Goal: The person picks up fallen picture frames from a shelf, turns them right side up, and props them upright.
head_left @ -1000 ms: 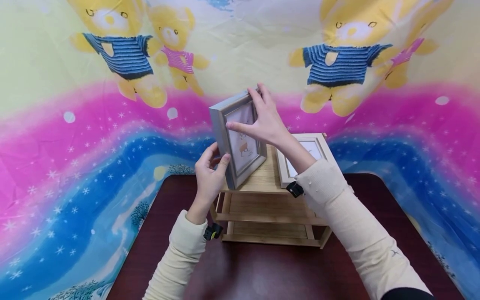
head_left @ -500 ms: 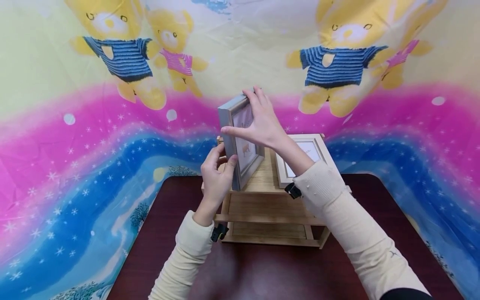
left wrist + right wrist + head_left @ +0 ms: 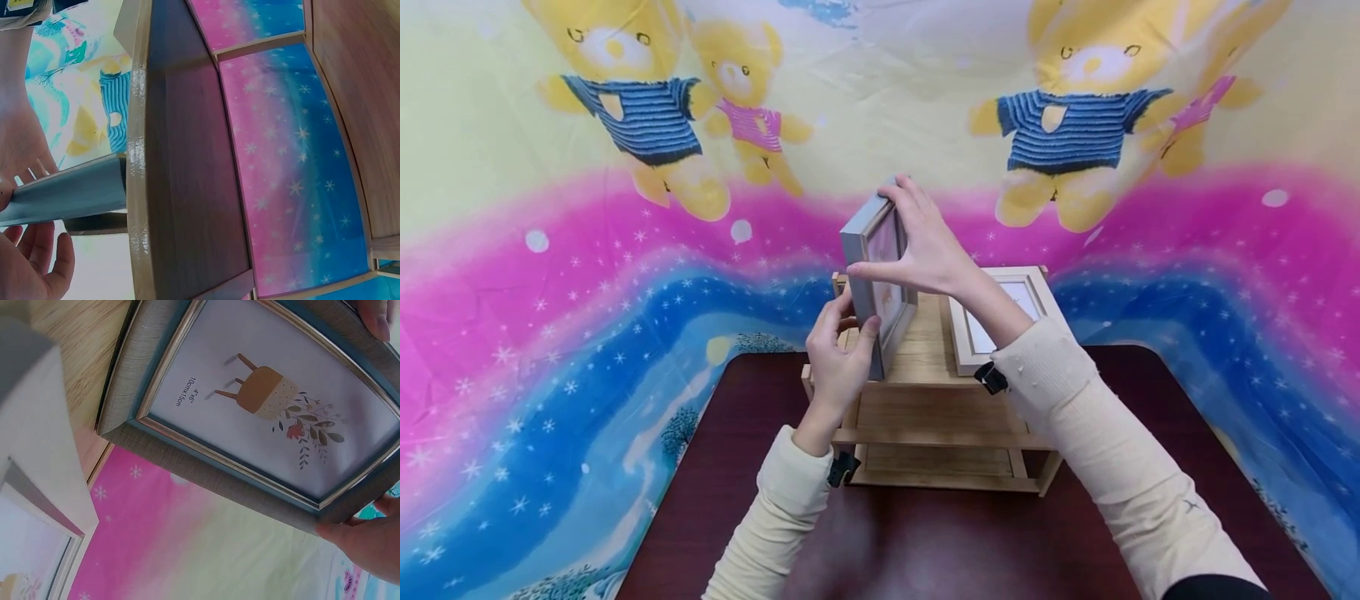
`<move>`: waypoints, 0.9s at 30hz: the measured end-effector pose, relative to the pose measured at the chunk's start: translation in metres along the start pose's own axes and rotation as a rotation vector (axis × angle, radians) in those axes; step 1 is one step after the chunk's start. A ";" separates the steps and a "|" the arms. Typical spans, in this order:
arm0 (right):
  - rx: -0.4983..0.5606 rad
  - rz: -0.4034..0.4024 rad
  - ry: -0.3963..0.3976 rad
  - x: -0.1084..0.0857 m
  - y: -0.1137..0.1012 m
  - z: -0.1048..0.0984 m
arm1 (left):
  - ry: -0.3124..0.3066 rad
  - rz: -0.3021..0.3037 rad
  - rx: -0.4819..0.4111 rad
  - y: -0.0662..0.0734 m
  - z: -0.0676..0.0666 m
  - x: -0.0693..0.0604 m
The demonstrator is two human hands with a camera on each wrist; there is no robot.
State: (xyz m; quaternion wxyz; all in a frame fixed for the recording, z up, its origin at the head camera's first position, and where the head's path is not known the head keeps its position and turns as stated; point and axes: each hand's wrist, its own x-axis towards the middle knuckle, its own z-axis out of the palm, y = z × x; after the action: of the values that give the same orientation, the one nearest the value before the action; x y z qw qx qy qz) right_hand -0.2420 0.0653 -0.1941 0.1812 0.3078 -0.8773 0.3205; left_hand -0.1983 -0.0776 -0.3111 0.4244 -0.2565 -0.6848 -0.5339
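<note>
A grey-blue picture frame (image 3: 891,292) stands upright above the front left of a wooden shelf's top (image 3: 925,342). My left hand (image 3: 841,354) grips its near side edge low down, thumb in front and fingers behind. My right hand (image 3: 928,246) holds it higher up, fingers over the top edge and thumb on the near side. In the right wrist view the grey frame (image 3: 212,472) shows a print of a potted plant stool with small writing. Its lower end meets the shelf top in the left wrist view; whether it bears weight there I cannot tell.
A cream picture frame (image 3: 966,358) lies flat on the right of the shelf top. Below are the lower tiers (image 3: 940,412) of the shelf. It stands on a dark red table (image 3: 760,400), with a bear-print cloth (image 3: 865,125) hanging behind.
The grey-blue frame has shifted slightly right and turned more edge-on to the head view. Both hands have kept hold; the left moved right with it, the right slightly left and down.
</note>
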 end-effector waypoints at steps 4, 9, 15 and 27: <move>0.007 -0.022 -0.022 -0.002 0.001 -0.002 | -0.002 0.016 -0.005 -0.001 0.001 -0.001; 0.018 -0.044 -0.021 -0.003 0.004 -0.003 | -0.007 0.032 -0.001 0.000 0.002 -0.001; 0.025 -0.078 -0.026 -0.002 0.009 -0.005 | -0.046 0.051 -0.031 0.017 -0.004 0.002; 0.049 -0.088 -0.116 0.003 0.009 -0.010 | -0.170 -0.159 -0.077 0.021 -0.019 0.013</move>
State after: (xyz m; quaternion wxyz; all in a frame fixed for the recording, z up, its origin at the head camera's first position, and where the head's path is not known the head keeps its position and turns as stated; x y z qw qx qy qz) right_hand -0.2488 0.0770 -0.1895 0.1362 0.3683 -0.8640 0.3152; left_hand -0.1825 -0.0909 -0.2881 0.3110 -0.2616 -0.7156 -0.5681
